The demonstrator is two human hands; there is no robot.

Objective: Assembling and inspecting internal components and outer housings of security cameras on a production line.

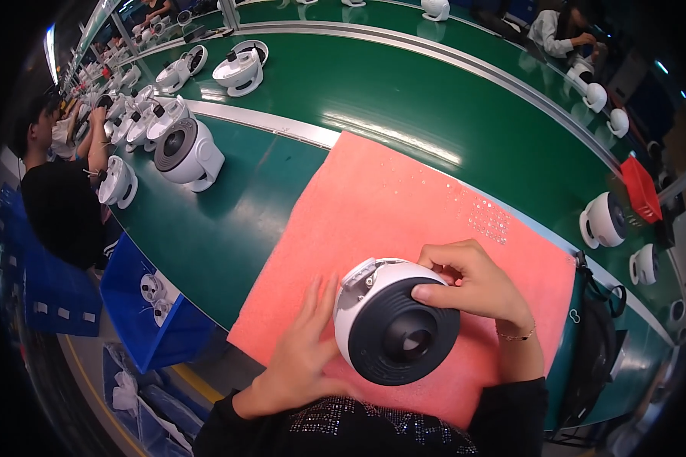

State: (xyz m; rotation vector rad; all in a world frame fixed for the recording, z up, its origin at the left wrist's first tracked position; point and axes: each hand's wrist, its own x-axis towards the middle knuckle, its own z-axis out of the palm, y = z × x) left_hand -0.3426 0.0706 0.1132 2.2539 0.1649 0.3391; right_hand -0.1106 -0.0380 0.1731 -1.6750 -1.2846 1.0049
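A round white housing with a dark ribbed front ring and a central hub (395,326) rests tilted on a pink foam mat (404,206) in front of me. My left hand (297,350) lies flat against its left side, fingers stretched upward. My right hand (476,283) curls over the upper right rim, the thumb pressing on the dark ring and the fingers bent over the white edge. A thin bracelet shows on my right wrist.
A green conveyor belt (404,91) carries more white round units, one with a grey grille (187,152) at left and others (604,219) at right. A blue bin (149,316) hangs below the table edge. A seated person in black (57,198) works at left. A red basket (639,186) sits at right.
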